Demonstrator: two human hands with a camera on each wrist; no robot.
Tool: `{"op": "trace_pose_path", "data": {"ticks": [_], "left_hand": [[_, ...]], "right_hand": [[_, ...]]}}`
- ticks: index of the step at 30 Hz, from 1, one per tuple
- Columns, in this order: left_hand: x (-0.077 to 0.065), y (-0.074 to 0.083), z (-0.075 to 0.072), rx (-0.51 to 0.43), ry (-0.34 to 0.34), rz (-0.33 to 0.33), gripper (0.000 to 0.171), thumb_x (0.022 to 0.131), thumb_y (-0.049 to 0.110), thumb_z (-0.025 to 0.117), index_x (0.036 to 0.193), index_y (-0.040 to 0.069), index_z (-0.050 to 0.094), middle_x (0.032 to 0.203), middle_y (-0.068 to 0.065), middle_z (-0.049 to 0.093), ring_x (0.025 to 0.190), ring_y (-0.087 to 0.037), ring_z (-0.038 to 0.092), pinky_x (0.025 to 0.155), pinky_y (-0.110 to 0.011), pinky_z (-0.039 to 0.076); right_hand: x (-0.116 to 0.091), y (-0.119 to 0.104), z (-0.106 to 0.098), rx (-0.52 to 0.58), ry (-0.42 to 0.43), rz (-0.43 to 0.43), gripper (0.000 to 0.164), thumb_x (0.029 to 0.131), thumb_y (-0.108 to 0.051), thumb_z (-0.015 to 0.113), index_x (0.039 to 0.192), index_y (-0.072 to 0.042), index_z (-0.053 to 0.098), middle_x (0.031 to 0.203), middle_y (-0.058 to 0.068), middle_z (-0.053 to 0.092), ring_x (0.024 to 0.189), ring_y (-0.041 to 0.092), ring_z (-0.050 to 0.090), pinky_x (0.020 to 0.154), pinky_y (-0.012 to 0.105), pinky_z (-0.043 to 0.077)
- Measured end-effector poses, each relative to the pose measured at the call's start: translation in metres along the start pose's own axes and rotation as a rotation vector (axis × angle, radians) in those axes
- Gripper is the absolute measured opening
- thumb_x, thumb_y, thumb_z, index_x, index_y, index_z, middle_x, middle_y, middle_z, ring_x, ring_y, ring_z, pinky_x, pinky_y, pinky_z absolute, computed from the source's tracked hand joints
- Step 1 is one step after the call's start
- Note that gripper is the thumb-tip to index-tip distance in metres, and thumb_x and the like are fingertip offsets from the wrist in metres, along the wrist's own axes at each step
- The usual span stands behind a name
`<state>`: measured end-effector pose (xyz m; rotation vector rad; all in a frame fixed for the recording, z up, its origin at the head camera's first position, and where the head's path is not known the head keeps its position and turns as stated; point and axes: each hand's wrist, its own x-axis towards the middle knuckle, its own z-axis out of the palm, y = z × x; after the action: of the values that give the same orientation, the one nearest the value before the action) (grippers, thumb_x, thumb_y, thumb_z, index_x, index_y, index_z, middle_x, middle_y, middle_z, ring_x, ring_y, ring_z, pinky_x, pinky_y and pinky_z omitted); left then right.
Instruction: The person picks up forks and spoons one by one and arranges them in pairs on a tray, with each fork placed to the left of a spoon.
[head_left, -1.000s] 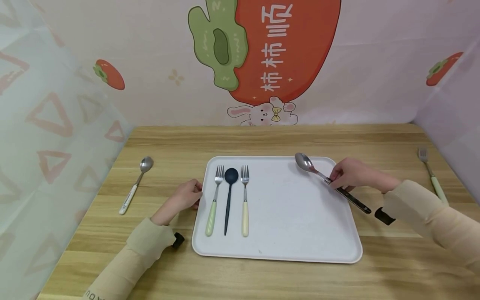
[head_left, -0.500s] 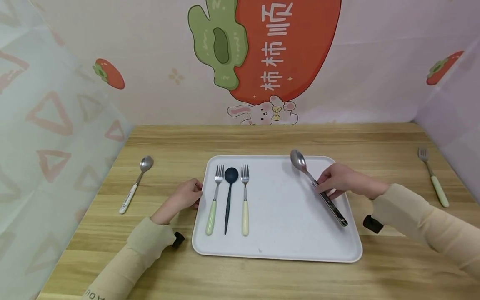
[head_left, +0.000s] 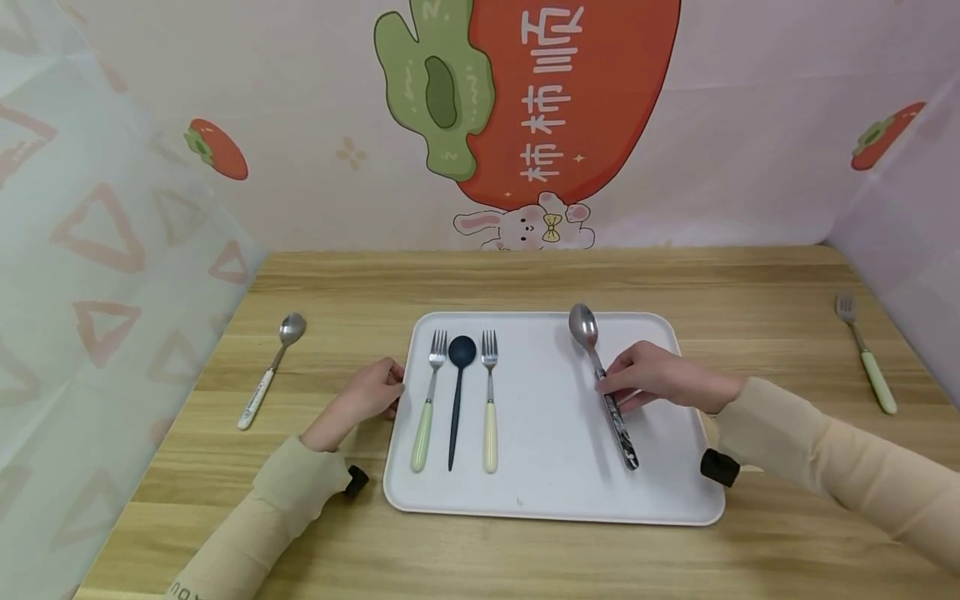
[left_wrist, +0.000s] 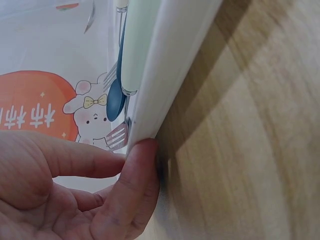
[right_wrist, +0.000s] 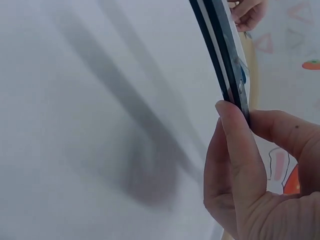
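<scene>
Above the right half of a white tray (head_left: 543,479), my right hand (head_left: 651,373) pinches a large metal spoon (head_left: 583,327) at the upper part of its dark patterned handle. Bowl pointing away, the spoon is held off the tray; its shadow falls on the white surface in the right wrist view, where the handle (right_wrist: 219,50) sits between thumb and fingers. My left hand (head_left: 367,392) grips the tray's left edge, with thumb and finger at the rim (left_wrist: 160,95). On the tray's left side lie a green-handled fork (head_left: 423,433), a black spoon (head_left: 462,352) and a cream-handled fork (head_left: 491,433), side by side.
Left of the tray, a white-handled spoon (head_left: 258,398) lies on the wooden table (head_left: 480,558). Another fork (head_left: 876,379) with a pale green handle is at the far right. Patterned cloth walls (head_left: 315,100) stand behind and at the sides.
My right hand has carried the spoon leftward from the tray's right edge, and its handle has swung closer to parallel with the other cutlery. My left hand stays at the tray's edge.
</scene>
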<state>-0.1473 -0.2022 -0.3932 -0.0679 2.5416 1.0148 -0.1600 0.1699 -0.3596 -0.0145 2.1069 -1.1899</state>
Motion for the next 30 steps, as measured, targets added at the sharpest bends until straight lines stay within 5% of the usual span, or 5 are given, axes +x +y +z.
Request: {"op": "trace_pose_path", "data": {"ticks": [21,30], "left_hand": [[-0.001,0.0,0.0,0.002,-0.002,0.003,0.019,0.088,0.001,0.046,0.103,-0.009,0.047,0.081,-0.016,0.056,0.058,-0.016,0.055,0.052,-0.026,0.051],[0.001,-0.003,0.001,-0.012,0.004,-0.001,0.019,0.088,0.001,0.045,0.103,-0.009,0.048,0.082,-0.017,0.056,0.058,-0.016,0.055,0.052,-0.026,0.052]], "right_hand": [[0.018,-0.018,0.051,0.128,0.004,-0.008,0.016,0.082,-0.009,0.064,0.08,0.001,0.051,0.073,0.006,0.06,0.059,0.008,0.059,0.06,0.022,0.053],[0.027,-0.022,0.065,0.08,0.062,0.006,0.015,0.08,-0.009,0.066,0.08,0.0,0.054,0.067,0.006,0.062,0.055,0.008,0.059,0.056,0.02,0.05]]}}
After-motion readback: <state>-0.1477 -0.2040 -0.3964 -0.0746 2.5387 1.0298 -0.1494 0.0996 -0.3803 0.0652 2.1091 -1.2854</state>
